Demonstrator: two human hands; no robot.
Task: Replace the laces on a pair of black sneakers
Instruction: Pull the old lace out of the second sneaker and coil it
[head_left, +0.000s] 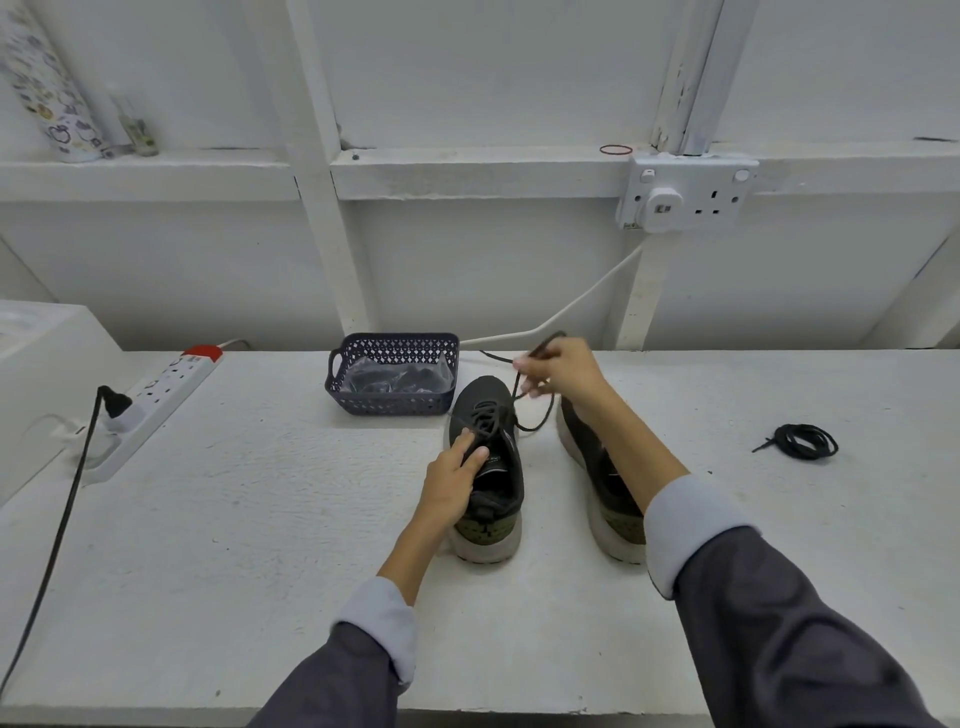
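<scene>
The laced sneaker (485, 397) stands with its heel toward you and its toe toward the wall, so its long axis runs straight away from you. The second sneaker (597, 467) stands just to its right and parallel to it, and your right forearm hides whether it has a lace. Your left hand (452, 475) rests on the laced sneaker, with its fingers straight and pressed flat on the tongue and lacing. It grips nothing. Your right hand (561, 369) is raised beyond and to the right of that sneaker's toe, with fingers and thumb pinched on the lace (537, 428). The lace rises from the upper eyelets to that pinch, and a slack loop hangs below it. The coming pull therefore likely runs up and away to the right, led by the right hand, while the left hand, the nearer one to the eyelets, steadies the shoe. You cannot tell from here whether the lace is going in or coming out.

Behind the sneaker is a white panelled wall (467, 260) with a double socket (685, 195) up to the right. Both shoes sit on a rough white table (260, 519). A power strip (166, 389) lies far to the sneaker's left. A dark basket (395, 402) holding bagged dark items sits just left of its toe. A coiled black lace (805, 441) lies well to its right.
</scene>
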